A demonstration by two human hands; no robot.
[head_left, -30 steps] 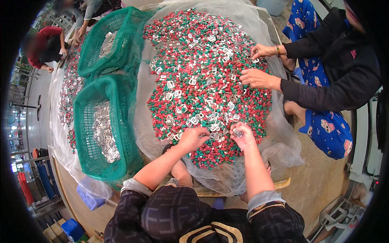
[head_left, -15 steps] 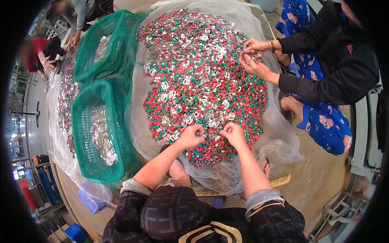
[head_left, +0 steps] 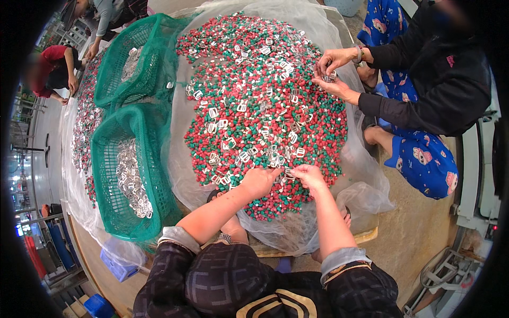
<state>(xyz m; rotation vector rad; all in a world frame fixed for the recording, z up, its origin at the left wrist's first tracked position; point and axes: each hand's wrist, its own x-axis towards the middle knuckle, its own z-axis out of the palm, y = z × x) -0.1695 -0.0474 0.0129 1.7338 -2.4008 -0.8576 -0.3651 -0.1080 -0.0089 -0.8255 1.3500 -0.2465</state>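
Metal clips [head_left: 277,158], small pale rectangular loops, lie scattered through a broad heap of red and green plastic pellets [head_left: 254,95] spread on a translucent mesh sheet [head_left: 313,233]; a little cluster of them sits right at the near edge of the heap, under the person's fingers. Nearest the camera are the dark patterned sleeves, with both bare forearms reaching forward from them. Left hand [head_left: 260,181] rests on the pellets at the heap's near edge, fingers curled down narrowly; whether it grips a clip I cannot tell. Right hand [head_left: 309,176] is just beside it, fingertips pinched together and touching the clip cluster, the two hands almost meeting. The sheet bulges over a wooden counter [head_left: 366,236] whose edge shows below the right forearm.

To the left, just beside the heap, stands a green plastic basket [head_left: 108,206] holding a strip of the same pale clips. Beyond it a second green basket [head_left: 119,69], also with clips inside, leans against the sheet's far left side. Left of the baskets another sheet of pellets and clips [head_left: 85,127] runs away from the camera.

Across the heap on the right sits a co-worker in a black top [head_left: 440,90] and blue patterned trousers, both of that person's hands [head_left: 331,71] held close together over the heap's far right edge, fingers closed around something small. At the far left, two more people bend over the other sheet, one in red [head_left: 55,55]
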